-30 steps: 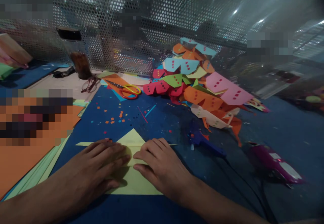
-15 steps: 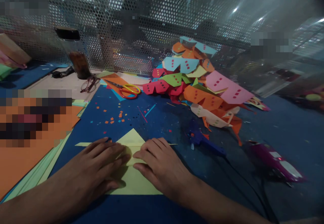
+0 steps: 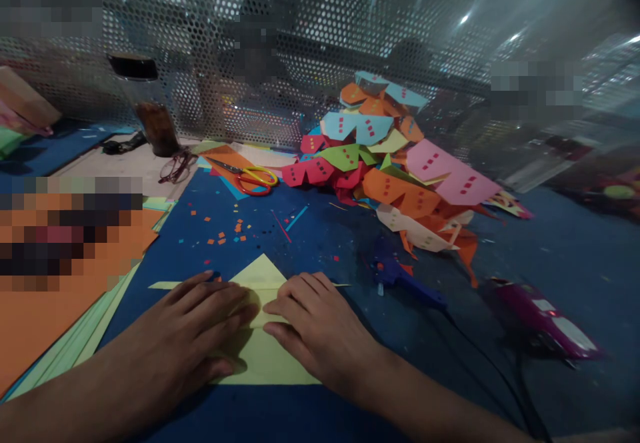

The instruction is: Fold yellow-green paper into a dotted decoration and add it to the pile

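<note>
A pale yellow sheet of paper [image 3: 273,363], partly folded, lies on the blue table with its pointed tip away from me and a narrow strip sticking out to each side. My left hand [image 3: 200,329] rests palm down on its left part, fingers spread a little. On the right part lies my right hand [image 3: 317,329], fingers loosely extended and thumb apart. The fingertips of both hands come close together near the middle of the paper. The folds beneath the hands are hidden.
Behind are scissors [image 3: 255,179], small paper scraps and a heap of folded coloured paper [image 3: 395,176]. A blue glue gun [image 3: 410,283] and a purple device [image 3: 547,319] lie at the right. Orange sheets [image 3: 65,309] are stacked left, with a bottle [image 3: 157,119] behind.
</note>
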Motion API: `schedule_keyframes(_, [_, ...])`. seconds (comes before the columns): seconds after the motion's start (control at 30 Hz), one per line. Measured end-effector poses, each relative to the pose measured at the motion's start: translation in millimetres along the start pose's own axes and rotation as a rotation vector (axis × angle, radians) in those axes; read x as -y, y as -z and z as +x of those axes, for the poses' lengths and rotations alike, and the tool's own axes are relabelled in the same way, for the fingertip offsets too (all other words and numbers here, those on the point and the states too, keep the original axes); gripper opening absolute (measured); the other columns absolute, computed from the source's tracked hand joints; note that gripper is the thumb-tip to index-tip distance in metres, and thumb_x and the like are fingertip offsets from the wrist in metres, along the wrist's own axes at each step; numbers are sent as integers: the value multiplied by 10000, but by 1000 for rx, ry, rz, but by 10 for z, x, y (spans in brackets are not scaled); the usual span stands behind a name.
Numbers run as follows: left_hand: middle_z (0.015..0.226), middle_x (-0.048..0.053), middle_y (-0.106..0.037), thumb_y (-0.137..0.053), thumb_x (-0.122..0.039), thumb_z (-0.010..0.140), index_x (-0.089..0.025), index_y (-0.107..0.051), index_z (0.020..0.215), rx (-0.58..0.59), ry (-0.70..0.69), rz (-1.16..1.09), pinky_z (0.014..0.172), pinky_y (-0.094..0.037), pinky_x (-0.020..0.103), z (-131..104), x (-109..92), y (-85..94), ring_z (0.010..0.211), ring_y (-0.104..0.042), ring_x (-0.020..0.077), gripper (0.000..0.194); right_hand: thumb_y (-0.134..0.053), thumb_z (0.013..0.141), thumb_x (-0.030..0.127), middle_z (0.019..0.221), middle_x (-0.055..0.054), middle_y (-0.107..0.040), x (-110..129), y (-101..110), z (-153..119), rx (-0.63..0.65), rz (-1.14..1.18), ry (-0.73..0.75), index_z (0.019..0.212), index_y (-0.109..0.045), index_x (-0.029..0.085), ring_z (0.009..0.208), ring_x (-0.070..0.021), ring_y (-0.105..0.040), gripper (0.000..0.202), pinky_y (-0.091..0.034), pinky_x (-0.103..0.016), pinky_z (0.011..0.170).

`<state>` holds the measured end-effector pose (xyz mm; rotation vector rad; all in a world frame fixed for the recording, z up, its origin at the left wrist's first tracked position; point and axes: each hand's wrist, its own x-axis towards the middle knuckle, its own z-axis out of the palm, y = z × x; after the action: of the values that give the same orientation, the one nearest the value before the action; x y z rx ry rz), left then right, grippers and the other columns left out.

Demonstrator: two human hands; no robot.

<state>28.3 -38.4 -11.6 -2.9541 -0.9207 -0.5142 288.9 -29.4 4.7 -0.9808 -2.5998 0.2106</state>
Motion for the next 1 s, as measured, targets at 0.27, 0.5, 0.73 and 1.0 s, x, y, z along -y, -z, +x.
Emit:
schedule_keyframes(0.27, [1343,61,-668,-502,-427,1036,-243,-562,1412,-36,-44,36,1092,-426,396,51,-21,93,1192,-608,235,423,-555,1032,333,978,-42,-648,8,6,7,7,0,-7,1033,-666,197,896,-216,-541,175,-361,-362,802])
schedule_keyframes(0.5, [1356,50,-655,-487,-404,1043,-245,-574,1388,-33,-41,53,1108,-381,400,24,-27,72,1204,-589,235,390,-578,1019,333,991,-49,-652,17,9,5,7,28,-26,1038,-660,195,907,-224,-542,162,-356,-367,807])
schedule_keyframes(0.73, [1313,27,-667,-536,-416,1025,-266,-659,1213,-61,-78,52,1143,-319,388,54,-31,75,1208,-578,223,270,-640,969,293,1007,-42,-644,107,-4,43,5,121,-168,1003,-645,199,941,-224,-549,100,-350,-372,832])
schedule_keyframes(1.0, [1366,30,-635,-589,-410,997,-271,-638,1255,-22,-72,27,1165,-317,415,0,-9,24,1265,-548,232,297,-617,917,249,1032,-49,-635,163,-58,98,16,117,-235,999,-615,192,973,-236,-539,100,-348,-386,842])
